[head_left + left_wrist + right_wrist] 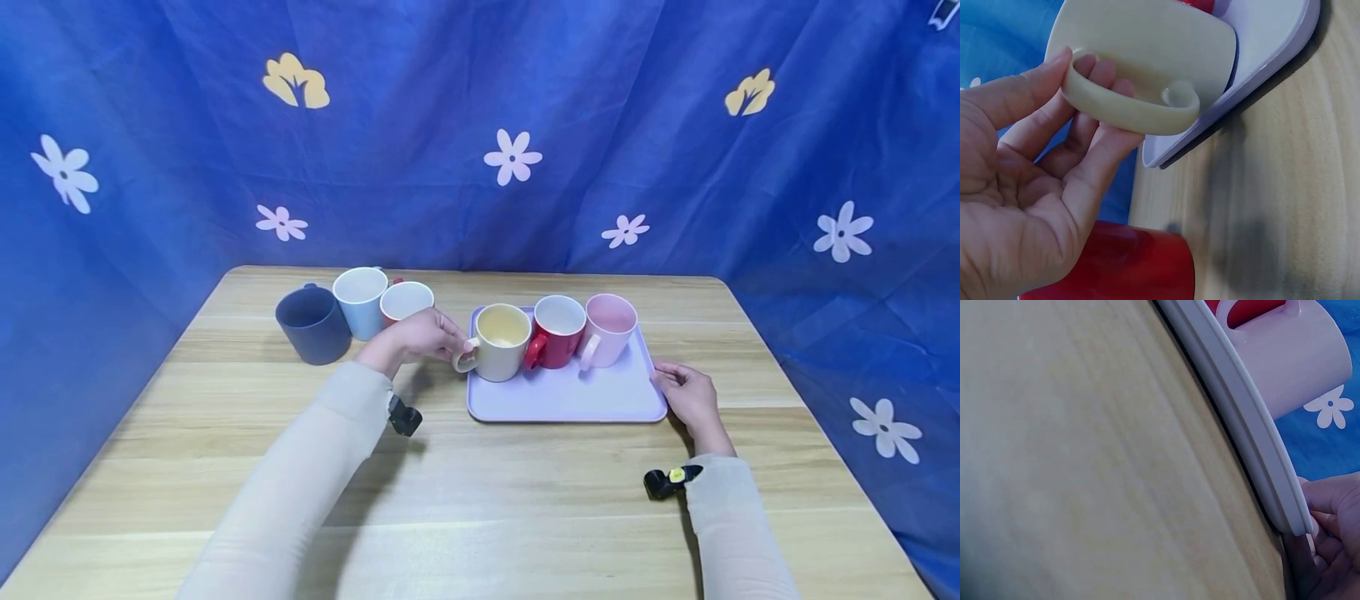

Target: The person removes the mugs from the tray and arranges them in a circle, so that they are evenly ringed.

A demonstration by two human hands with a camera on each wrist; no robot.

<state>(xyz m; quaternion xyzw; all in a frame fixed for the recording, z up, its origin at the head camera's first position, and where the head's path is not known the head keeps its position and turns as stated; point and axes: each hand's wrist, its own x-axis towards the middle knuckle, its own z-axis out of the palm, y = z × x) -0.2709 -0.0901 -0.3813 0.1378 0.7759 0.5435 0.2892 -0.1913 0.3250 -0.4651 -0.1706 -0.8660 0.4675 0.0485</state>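
Note:
My left hand [423,337] grips the handle of a cream mug [501,354], its thumb on the handle and fingertips showing through the loop in the left wrist view. The mug is upright at the left end of a lilac tray [566,404]. Beside it on the tray are a red mug [558,346] with a white inside and a pink mug [611,337], handles toward the front left. At the tray's right edge my right hand [690,396] pinches the rim between thumb and fingers; in the right wrist view part of that hand is cut off.
To the left on the wooden table [450,517] stand a dark blue mug [315,329], a light blue mug [362,304] and another red mug [405,302], partly hidden behind my left hand. A blue flowered curtain [420,125] hangs behind the table.

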